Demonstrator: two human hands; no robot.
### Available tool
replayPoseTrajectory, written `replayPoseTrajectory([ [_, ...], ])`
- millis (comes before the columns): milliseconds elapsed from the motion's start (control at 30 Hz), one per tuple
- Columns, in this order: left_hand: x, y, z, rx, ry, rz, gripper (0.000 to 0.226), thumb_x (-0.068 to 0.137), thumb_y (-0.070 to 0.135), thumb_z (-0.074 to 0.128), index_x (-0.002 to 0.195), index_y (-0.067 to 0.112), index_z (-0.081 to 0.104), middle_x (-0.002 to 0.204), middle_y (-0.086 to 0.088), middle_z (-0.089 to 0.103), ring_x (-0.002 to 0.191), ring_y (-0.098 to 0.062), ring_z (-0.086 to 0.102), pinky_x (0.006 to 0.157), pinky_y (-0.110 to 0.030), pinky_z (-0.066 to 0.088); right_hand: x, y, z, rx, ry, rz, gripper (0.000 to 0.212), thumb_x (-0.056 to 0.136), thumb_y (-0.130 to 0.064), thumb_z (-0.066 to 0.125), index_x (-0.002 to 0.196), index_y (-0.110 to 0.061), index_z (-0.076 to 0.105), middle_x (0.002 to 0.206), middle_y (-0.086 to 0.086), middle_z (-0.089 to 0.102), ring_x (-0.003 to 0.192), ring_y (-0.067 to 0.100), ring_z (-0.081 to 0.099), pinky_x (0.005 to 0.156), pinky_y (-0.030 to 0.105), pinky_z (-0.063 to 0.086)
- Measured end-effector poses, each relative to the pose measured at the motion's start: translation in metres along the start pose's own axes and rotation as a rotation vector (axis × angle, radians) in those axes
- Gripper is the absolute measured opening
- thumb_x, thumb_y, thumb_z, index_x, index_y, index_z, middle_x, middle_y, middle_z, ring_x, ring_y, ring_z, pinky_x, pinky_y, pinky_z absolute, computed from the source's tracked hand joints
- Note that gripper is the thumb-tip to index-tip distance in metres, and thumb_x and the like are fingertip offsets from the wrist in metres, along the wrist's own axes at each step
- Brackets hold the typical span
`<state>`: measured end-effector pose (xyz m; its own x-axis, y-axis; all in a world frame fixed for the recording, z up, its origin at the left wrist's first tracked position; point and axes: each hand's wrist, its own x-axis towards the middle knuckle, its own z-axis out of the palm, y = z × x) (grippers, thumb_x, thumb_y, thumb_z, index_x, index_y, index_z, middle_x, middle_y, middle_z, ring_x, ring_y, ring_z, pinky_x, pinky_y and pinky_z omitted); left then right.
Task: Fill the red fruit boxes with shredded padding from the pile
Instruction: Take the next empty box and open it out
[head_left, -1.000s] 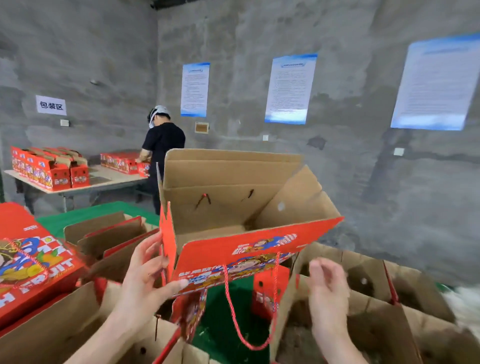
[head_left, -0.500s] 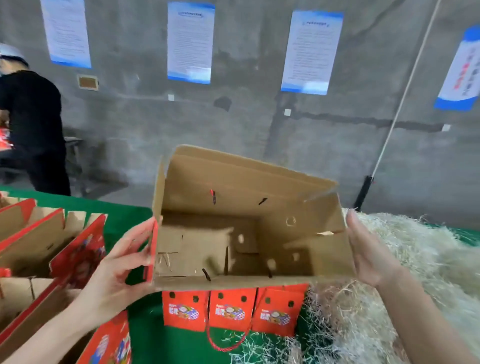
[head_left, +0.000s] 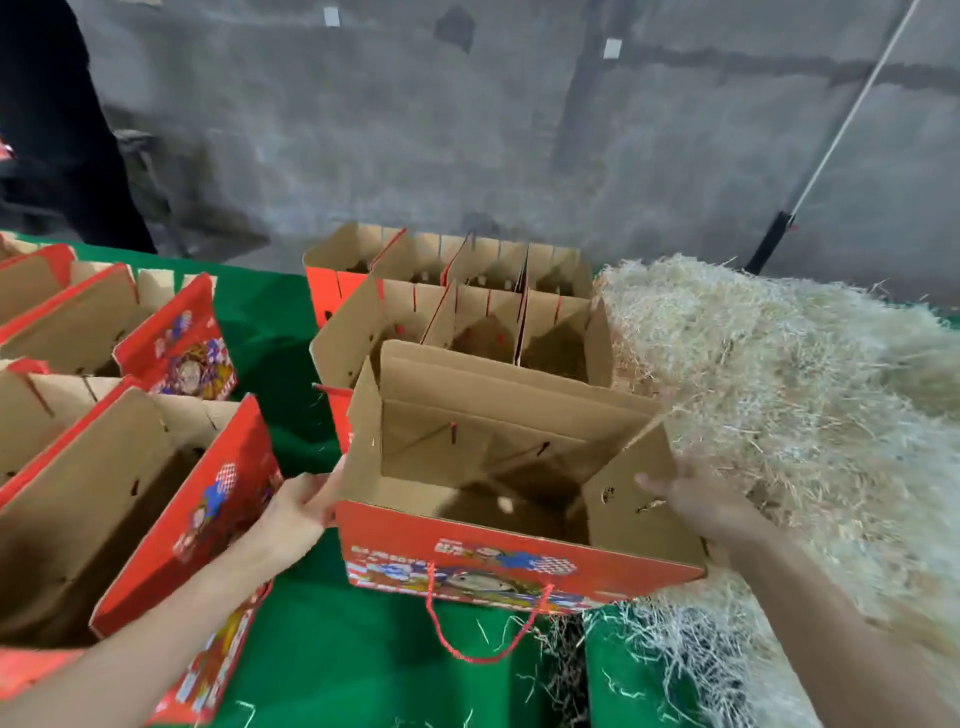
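Both left hand (head_left: 293, 512) and right hand (head_left: 698, 501) fingers grasp the open, brown-lined red box (head_left: 511, 564).

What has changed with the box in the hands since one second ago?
The box came down from a raised, tilted position to the green table, now upright, beside the padding pile. The left hand and right hand still hold its two ends.
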<state>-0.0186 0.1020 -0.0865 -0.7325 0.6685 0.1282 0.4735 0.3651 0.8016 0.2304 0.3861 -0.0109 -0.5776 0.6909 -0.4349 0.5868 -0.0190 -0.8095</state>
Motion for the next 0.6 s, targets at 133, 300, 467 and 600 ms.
replayPoseTrajectory([
  [133, 0.0, -0.021, 0.0, 0.27, -0.144, -0.227, 0.069, 0.087, 0.062, 0.038, 0.052, 0.004, 0.052, 0.05, 0.001, 0.055, 0.053, -0.018, 0.053, 0.058, -0.026, 0.041, 0.011, 0.031, 0.02, -0.03, -0.022, 0.006, 0.056, 0.091, -0.032, 0.056, 0.14, -0.021, 0.033, 0.091, -0.006, 0.066, 0.071, 0.005, 0.062, 0.057, 0.025, 0.052],
  [300, 0.011, 0.008, 0.011, -0.373, -0.117, -0.551, 0.044, 0.091, 0.056, 0.038, 0.1, 0.017, 0.057, 0.096, 0.0, 0.063, 0.084, -0.03, 0.065, 0.065, -0.037, 0.054, 0.018, 0.051, 0.04, -0.195, -0.024, -0.028, 0.055, 0.092, -0.023, 0.054, 0.141, -0.019, 0.03, 0.113, 0.011, 0.061, 0.067, 0.022, 0.069, 0.052, 0.032, 0.057],
  [467, 0.017, 0.022, 0.014, 0.101, -0.206, -0.405, 0.02, 0.091, 0.021, 0.051, 0.1, 0.008, 0.063, 0.1, -0.009, 0.067, 0.071, -0.026, 0.07, 0.082, -0.036, 0.054, 0.014, 0.05, 0.044, -0.293, -0.074, -0.089, 0.036, 0.089, -0.01, 0.045, 0.125, -0.018, 0.042, 0.097, 0.013, 0.063, 0.058, 0.024, 0.068, 0.047, 0.035, 0.056],
  [600, 0.006, 0.025, 0.0, 0.312, -0.352, -0.436, 0.013, 0.086, 0.015, 0.056, 0.079, 0.006, 0.062, 0.064, -0.01, 0.068, 0.052, -0.015, 0.067, 0.06, -0.027, 0.053, 0.011, 0.061, 0.039, -0.374, -0.137, -0.102, 0.023, 0.09, -0.006, 0.043, 0.109, -0.019, 0.044, 0.088, 0.007, 0.061, 0.054, 0.012, 0.066, 0.044, 0.026, 0.053],
])
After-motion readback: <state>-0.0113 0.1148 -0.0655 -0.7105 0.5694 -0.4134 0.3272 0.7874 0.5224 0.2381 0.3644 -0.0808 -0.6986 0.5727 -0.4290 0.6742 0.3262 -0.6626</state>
